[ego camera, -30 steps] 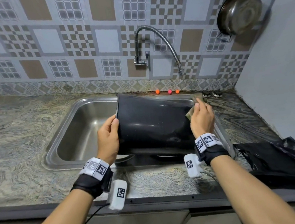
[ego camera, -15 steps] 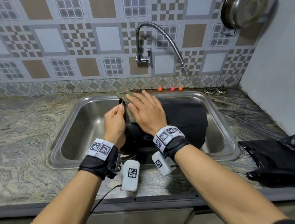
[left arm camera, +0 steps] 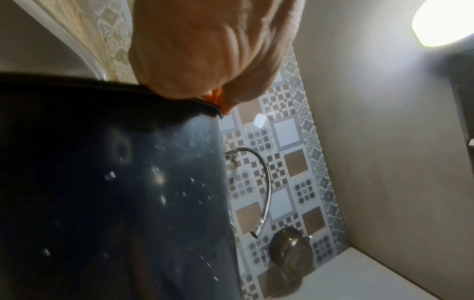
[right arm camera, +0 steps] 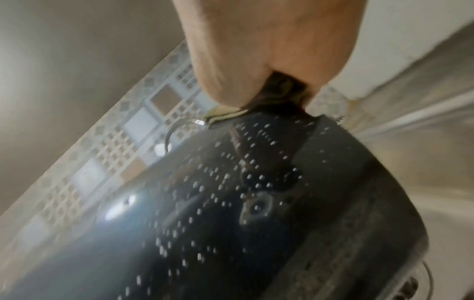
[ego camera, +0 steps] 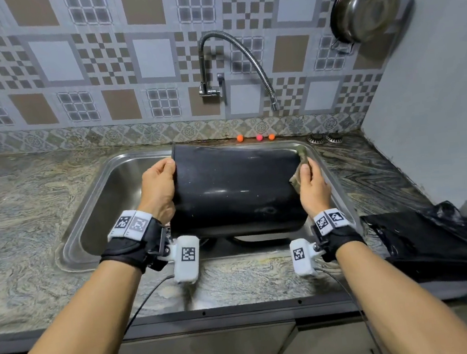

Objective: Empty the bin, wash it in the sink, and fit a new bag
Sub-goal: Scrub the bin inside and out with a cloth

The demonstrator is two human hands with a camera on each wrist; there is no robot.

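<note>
patterned tile wall behind marbled stone counter.

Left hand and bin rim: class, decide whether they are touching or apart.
Touching. The left wrist view shows the left hand curled over the black bin at its rim; the head view shows the thumb lying on the wall.

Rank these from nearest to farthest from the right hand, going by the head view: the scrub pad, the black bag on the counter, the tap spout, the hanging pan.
From the right hand:
1. Scrub pad: in its fingers, against the bin's right end.
2. Black bag: on the counter, to the right.
3. Tap spout: above the sink's back edge.
4. Hanging pan: on the wall, upper right.
</note>
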